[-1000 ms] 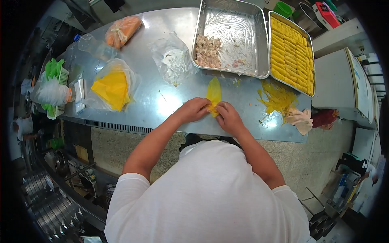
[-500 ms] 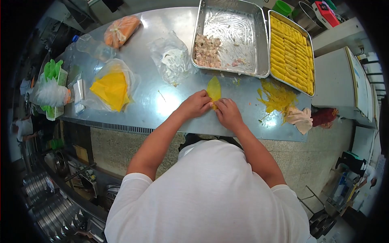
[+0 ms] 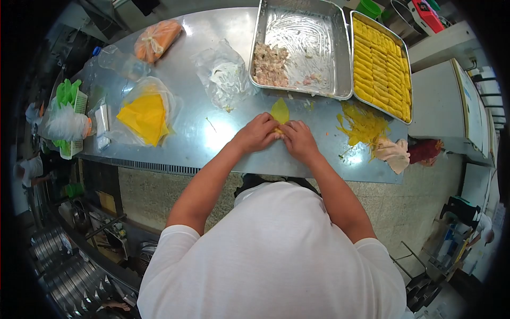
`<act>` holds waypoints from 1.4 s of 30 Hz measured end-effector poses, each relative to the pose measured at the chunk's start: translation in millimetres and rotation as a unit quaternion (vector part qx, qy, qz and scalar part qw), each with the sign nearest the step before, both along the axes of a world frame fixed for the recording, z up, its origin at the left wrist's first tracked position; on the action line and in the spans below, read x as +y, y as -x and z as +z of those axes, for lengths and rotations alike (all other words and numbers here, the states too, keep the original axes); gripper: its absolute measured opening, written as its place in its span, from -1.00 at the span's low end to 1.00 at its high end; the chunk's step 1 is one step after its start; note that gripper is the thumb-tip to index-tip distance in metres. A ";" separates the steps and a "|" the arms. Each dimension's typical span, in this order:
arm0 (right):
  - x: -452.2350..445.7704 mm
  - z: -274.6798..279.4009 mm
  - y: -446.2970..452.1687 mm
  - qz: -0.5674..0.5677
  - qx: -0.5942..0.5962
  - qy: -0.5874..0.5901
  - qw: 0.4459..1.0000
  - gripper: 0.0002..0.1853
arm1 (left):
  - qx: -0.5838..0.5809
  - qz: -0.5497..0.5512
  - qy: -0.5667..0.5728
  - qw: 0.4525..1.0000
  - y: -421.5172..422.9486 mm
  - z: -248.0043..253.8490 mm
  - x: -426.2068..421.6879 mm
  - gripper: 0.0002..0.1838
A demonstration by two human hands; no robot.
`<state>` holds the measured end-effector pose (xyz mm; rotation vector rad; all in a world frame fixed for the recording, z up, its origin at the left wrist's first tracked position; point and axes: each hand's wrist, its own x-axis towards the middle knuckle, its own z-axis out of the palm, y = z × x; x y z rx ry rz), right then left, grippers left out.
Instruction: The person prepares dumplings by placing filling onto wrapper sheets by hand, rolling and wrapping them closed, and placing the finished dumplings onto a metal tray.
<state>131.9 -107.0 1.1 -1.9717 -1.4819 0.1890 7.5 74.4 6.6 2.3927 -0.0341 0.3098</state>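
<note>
A thin yellow wrapper sheet (image 3: 280,109) lies on the metal table, its rounded far end showing beyond my fingers. My left hand (image 3: 257,133) is closed on its near left part, fingers bent over the rolled edge. From the other side my right hand (image 3: 299,140) pinches the near right part, its fingertips close to the left ones. What is inside the roll is mostly hidden. Ahead stands a deep metal pan (image 3: 313,45) with minced filling (image 3: 270,65) at its left. More yellow sheets (image 3: 142,118) lie on plastic at the left.
A tray of yellow rolls (image 3: 380,64) stands at the right, with yellow scraps (image 3: 361,122) and a cloth (image 3: 393,153) below it. Left of the pan are a plastic bag with white stuff (image 3: 226,77), a bag of orange food (image 3: 156,40) and a bottle (image 3: 119,63).
My hands have pressed forward a little along the yellow sheet, and less of it shows now. The right fingers have come nearer the left ones.
</note>
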 end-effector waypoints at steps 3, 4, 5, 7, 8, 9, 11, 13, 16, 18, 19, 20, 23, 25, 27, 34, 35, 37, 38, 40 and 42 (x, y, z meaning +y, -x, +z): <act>6.4 4.7 -7.4 0.001 0.009 0.044 0.999 -0.73 | -0.026 0.010 0.044 0.999 0.7 1.6 0.4 -0.77; 9.5 7.5 -11.1 0.005 0.014 0.066 0.998 -0.72 | -0.006 0.003 0.039 0.999 -3.0 0.9 3.5 -0.77; 11.5 10.5 -13.3 0.010 0.019 0.087 0.996 -0.71 | 0.015 -0.005 0.033 0.999 -6.3 0.3 6.6 -0.77; 12.2 17.4 -12.6 0.006 0.026 0.055 0.998 -0.73 | 0.019 -0.004 0.023 1.000 -10.9 -4.3 10.5 -0.77; 13.6 19.7 -13.1 0.003 0.032 0.024 0.999 -0.75 | 0.024 -0.004 0.013 1.000 -13.5 -6.7 12.5 -0.78; 14.3 14.5 -14.6 0.004 0.032 0.024 0.999 -0.75 | 0.024 -0.002 0.013 1.000 -15.4 -5.6 12.9 -0.78; 17.2 2.6 -19.2 0.002 0.035 0.054 0.998 -0.76 | 0.063 0.015 0.037 0.997 -17.3 -3.7 12.7 -0.80; 22.3 2.4 -26.6 0.004 0.029 0.064 0.998 -0.78 | 0.025 0.017 0.046 0.998 -15.1 1.3 9.5 -0.80; 26.0 6.9 -31.6 0.004 0.022 0.063 0.998 -0.80 | -0.004 0.010 0.034 0.999 -16.6 0.4 12.0 -0.78; 26.3 13.1 -33.3 0.005 0.019 0.053 0.998 -0.79 | 0.002 0.003 0.012 1.000 -21.1 -4.4 17.0 -0.77; 24.1 17.5 -32.5 0.011 0.015 0.041 0.999 -0.79 | 0.015 0.001 0.003 1.000 -24.3 -7.5 19.9 -0.76; 23.8 20.3 -32.2 0.017 0.012 0.029 0.999 -0.78 | 0.028 -0.001 -0.006 1.000 -25.7 -10.6 22.0 -0.74; 29.6 10.3 -37.9 0.004 0.016 0.070 0.997 -0.77 | 0.002 0.016 0.006 1.000 -26.0 6.6 19.0 -0.75; 35.8 9.1 -46.9 0.006 0.018 0.083 0.996 -0.77 | 0.021 0.009 0.001 1.000 -28.7 0.8 23.2 -0.75; 37.0 13.3 -47.7 0.009 0.020 0.096 0.995 -0.76 | 0.039 0.003 -0.002 0.999 -33.2 -4.2 26.8 -0.75; 40.5 9.5 -45.7 0.012 0.028 0.060 0.998 -0.78 | 0.066 -0.005 -0.015 0.998 -34.9 1.2 34.1 -0.74; 39.7 8.1 -44.8 0.034 0.025 0.083 0.996 -0.76 | 0.095 -0.023 -0.015 0.995 -28.7 4.7 33.4 -0.74; 36.1 15.6 -37.1 0.090 0.051 0.131 0.986 -0.74 | 0.102 -0.038 -0.032 0.994 -7.5 5.3 31.7 -0.74; 35.3 20.0 -32.6 0.142 0.078 0.180 0.970 -0.72 | 0.112 -0.057 -0.047 0.991 6.0 5.2 29.7 -0.74; 38.3 28.6 -20.0 0.147 0.083 0.168 0.971 -0.68 | 0.117 -0.038 -0.029 0.992 36.1 11.2 21.0 -0.74; 53.2 39.4 -10.2 0.151 0.087 0.156 0.972 -0.64 | 0.119 -0.007 0.003 0.993 58.1 10.9 13.6 -0.72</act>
